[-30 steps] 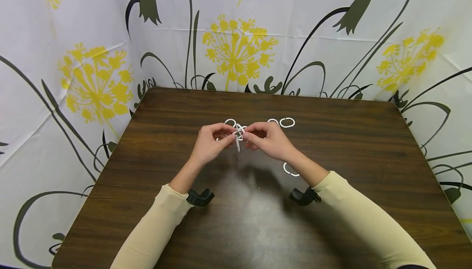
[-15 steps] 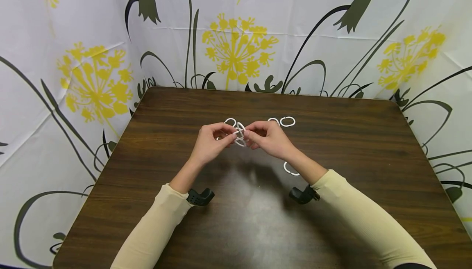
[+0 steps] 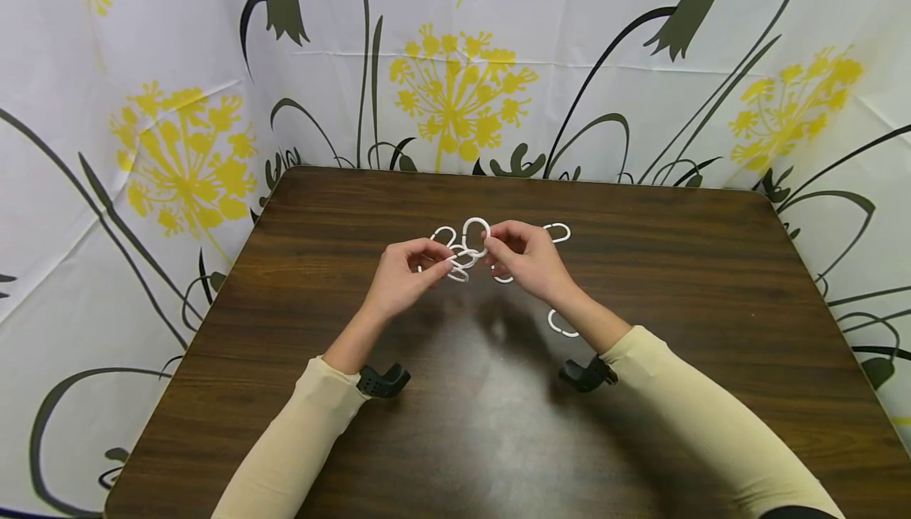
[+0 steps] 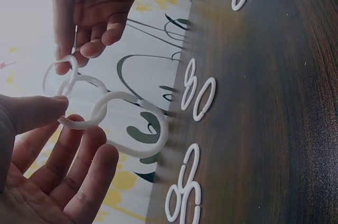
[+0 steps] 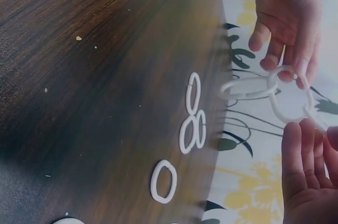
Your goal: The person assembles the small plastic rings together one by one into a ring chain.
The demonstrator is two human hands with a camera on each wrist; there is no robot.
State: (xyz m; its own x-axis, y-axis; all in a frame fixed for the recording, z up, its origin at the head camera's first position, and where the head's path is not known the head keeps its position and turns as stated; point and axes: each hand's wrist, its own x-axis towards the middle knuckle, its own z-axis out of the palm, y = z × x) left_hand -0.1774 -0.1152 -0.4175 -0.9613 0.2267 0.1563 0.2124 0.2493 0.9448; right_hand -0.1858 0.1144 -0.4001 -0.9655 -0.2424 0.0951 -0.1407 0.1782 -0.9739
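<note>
Left hand (image 3: 407,275) and right hand (image 3: 530,259) sit close but apart. Our left pinches the middle link (image 4: 80,125); our right pinches the top link (image 3: 464,234) at its 4 o'clock. Those two look threaded together; a hanging link (image 4: 165,129) dangles off the middle one, unsupported. All three are up off the table (image 3: 491,440).

Main risk: links look split, so a hard pull by our right could spread a gap and pop the joint. Can't tell where the middle link's gap sits; if the hanging link slides onto it, it could drop.

Outward, head view: back link (image 3: 444,228) at our left's 1 o'clock, may snag if we lower the chain. Around our right: half-hidden link (image 3: 503,281) at 8, far link (image 3: 568,232) at 1-2, near link (image 3: 551,320) at 5, where the forearm could knock it.
</note>
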